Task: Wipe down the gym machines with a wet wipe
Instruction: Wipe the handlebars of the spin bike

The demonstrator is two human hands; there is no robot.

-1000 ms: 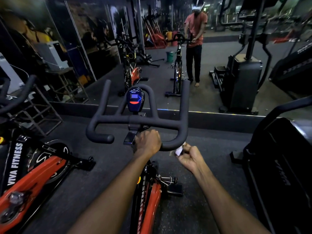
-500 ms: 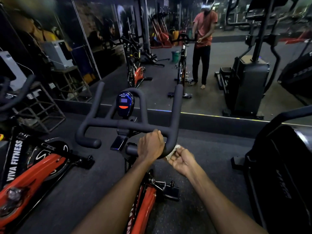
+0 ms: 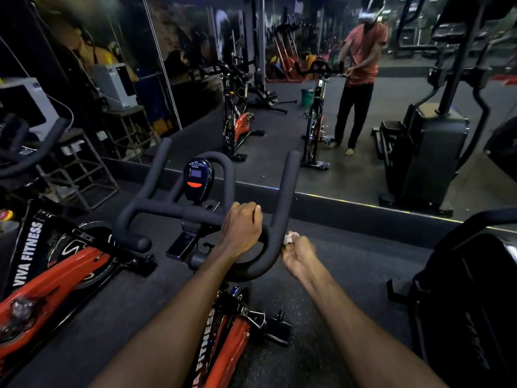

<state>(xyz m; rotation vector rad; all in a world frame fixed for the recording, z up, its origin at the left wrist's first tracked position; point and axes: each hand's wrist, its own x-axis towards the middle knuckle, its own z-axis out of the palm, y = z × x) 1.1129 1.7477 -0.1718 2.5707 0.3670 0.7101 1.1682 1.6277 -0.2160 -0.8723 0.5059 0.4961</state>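
A red and black spin bike (image 3: 223, 340) stands right below me, its black handlebar (image 3: 156, 205) spreading across the middle of the view. A small blue console (image 3: 197, 177) sits at the bar's centre. My left hand (image 3: 242, 228) grips the crossbar just left of the right-hand curve. My right hand (image 3: 298, 254) pinches a small white wet wipe (image 3: 291, 238) and holds it against the outer side of the right curve of the handlebar.
A second red spin bike (image 3: 50, 275) stands close on the left. A black machine (image 3: 470, 298) fills the right edge. A wall mirror (image 3: 349, 107) ahead reflects a person, bikes and an elliptical. A metal stand (image 3: 84, 175) is at far left.
My view has shifted right and closer, so the handlebar sits further left. My left hand slid right along the crossbar. My right hand brought the wipe up against the right curve.
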